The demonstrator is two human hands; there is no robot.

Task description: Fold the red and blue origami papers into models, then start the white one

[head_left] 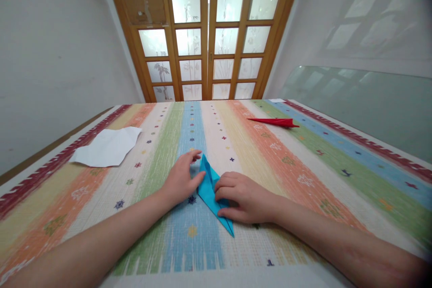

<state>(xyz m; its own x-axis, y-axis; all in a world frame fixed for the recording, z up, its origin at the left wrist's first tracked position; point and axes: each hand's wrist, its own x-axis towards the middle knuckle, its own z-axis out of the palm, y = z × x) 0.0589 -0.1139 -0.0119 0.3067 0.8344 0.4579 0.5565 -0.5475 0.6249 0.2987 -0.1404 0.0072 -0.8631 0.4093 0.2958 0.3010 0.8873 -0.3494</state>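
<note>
A piece of bright blue folded paper, long and pointed at both ends, lies slanted on the tablecloth in front of me. My left hand is at its far left side, the thumb on the paper's edge and the curled fingertips by the upper point. From the right, my right hand grips the paper's middle and lower part, thumb below and bent fingers above. Those fingers cover part of the folds. Near the far point, the layers stand slightly apart.
A red folded paper piece, narrow and pointed, lies at the far right. An unevenly edged white sheet is at the left. Striped cloth covers the table. Walls flank it, a glass panel leans right, and wooden doors stand beyond.
</note>
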